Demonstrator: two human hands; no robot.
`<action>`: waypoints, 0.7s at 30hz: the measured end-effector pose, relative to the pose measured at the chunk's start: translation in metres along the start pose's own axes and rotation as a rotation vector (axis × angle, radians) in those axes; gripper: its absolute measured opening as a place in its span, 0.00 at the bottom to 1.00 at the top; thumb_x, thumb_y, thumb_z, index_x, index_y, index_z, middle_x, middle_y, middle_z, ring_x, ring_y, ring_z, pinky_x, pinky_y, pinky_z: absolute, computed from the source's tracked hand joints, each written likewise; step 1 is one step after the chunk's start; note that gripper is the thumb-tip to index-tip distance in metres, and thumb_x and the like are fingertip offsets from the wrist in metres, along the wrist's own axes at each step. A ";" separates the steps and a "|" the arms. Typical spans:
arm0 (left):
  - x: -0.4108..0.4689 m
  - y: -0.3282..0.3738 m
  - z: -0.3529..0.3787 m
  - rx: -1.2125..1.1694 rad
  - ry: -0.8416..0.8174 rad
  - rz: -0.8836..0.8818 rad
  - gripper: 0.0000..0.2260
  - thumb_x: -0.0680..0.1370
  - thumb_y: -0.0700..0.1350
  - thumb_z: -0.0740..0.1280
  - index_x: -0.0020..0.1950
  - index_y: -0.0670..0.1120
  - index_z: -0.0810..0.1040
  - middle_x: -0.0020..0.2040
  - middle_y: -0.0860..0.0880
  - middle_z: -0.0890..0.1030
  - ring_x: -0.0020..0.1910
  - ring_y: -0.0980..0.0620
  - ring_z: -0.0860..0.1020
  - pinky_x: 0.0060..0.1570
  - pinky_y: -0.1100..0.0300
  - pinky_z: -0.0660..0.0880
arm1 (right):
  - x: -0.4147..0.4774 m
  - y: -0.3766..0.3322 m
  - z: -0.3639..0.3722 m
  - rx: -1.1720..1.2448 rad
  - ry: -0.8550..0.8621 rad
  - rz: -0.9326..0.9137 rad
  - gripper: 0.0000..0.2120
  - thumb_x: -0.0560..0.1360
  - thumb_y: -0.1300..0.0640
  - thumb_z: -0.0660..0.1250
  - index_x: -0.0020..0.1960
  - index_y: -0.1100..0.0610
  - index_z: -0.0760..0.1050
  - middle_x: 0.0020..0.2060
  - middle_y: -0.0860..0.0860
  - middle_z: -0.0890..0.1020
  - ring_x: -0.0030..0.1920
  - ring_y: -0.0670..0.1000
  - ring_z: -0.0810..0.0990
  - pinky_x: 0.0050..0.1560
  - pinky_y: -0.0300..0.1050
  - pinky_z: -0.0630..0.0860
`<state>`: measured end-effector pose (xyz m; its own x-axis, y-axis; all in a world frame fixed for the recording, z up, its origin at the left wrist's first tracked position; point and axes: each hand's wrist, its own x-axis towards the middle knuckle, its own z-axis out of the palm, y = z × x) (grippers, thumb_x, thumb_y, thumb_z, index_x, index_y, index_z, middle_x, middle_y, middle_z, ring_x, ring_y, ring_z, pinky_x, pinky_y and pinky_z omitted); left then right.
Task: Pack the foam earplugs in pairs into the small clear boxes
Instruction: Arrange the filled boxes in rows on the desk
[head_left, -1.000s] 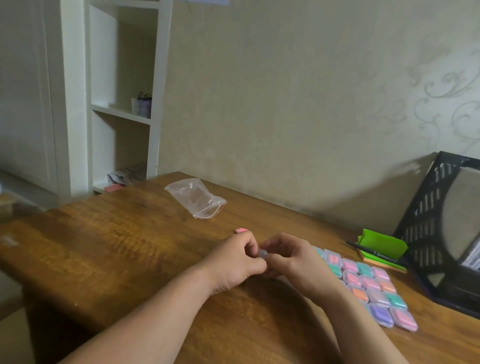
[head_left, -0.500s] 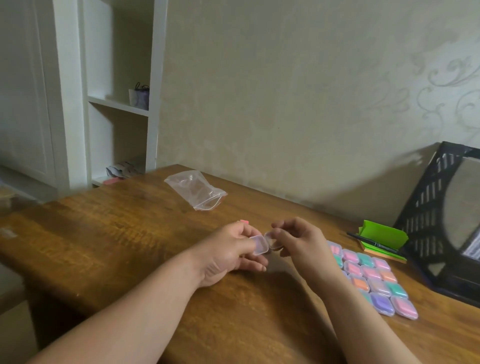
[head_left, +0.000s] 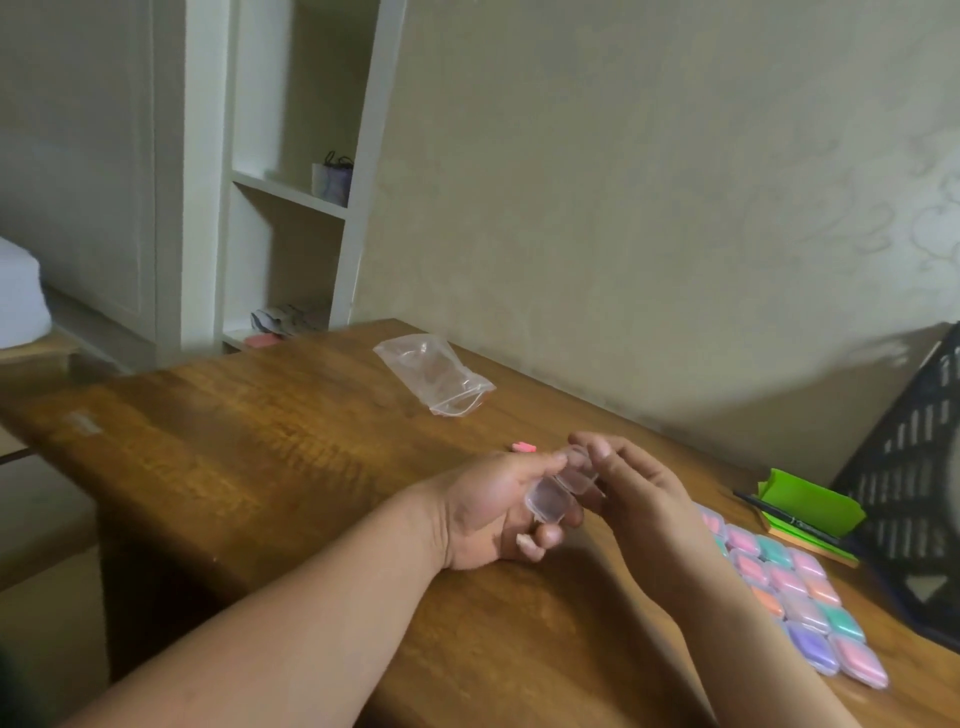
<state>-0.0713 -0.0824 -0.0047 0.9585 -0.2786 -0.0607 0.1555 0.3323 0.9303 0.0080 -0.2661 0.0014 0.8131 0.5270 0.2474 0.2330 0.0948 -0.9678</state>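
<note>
Both hands hold one small clear box (head_left: 551, 498) above the wooden table (head_left: 270, 467); its hinged lid is swung open. My left hand (head_left: 488, 514) grips the lower half, and my right hand (head_left: 639, 499) pinches the upper half. The box looks empty. A pink foam earplug (head_left: 522, 446) lies on the table just beyond my left hand. Several closed boxes with coloured earplugs (head_left: 795, 597) lie in rows at the right.
An empty clear zip bag (head_left: 434, 379) lies further back on the table. Green sticky notes with a pen (head_left: 802, 506) and a black mesh file tray (head_left: 919, 493) stand at the right. A white shelf unit (head_left: 291, 182) is beyond the table's left end.
The hands were pressed together over the box a second ago. They have drawn apart and lifted slightly, and the box's lid has swung open.
</note>
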 end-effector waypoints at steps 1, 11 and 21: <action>0.000 0.001 -0.001 -0.070 0.038 0.015 0.18 0.88 0.58 0.59 0.64 0.46 0.81 0.44 0.48 0.79 0.36 0.54 0.73 0.32 0.64 0.65 | 0.004 0.003 0.000 0.018 0.004 0.048 0.13 0.84 0.50 0.67 0.60 0.55 0.86 0.56 0.58 0.87 0.57 0.60 0.85 0.60 0.57 0.80; 0.011 0.005 -0.025 -0.713 0.496 0.164 0.10 0.86 0.49 0.61 0.55 0.43 0.76 0.40 0.45 0.77 0.33 0.51 0.72 0.35 0.60 0.67 | 0.067 0.025 0.036 -0.873 0.160 0.131 0.12 0.83 0.48 0.72 0.65 0.46 0.77 0.49 0.42 0.82 0.46 0.43 0.82 0.38 0.35 0.74; 0.017 0.002 -0.029 -0.736 0.499 0.124 0.10 0.85 0.48 0.60 0.56 0.42 0.76 0.38 0.45 0.76 0.32 0.51 0.71 0.35 0.61 0.65 | 0.083 0.039 0.045 -1.055 0.234 0.051 0.05 0.83 0.47 0.70 0.54 0.48 0.81 0.49 0.47 0.83 0.43 0.44 0.76 0.35 0.40 0.68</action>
<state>-0.0481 -0.0608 -0.0147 0.9441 0.1645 -0.2856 -0.0063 0.8754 0.4833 0.0603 -0.1808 -0.0175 0.8903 0.3248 0.3191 0.4471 -0.7565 -0.4774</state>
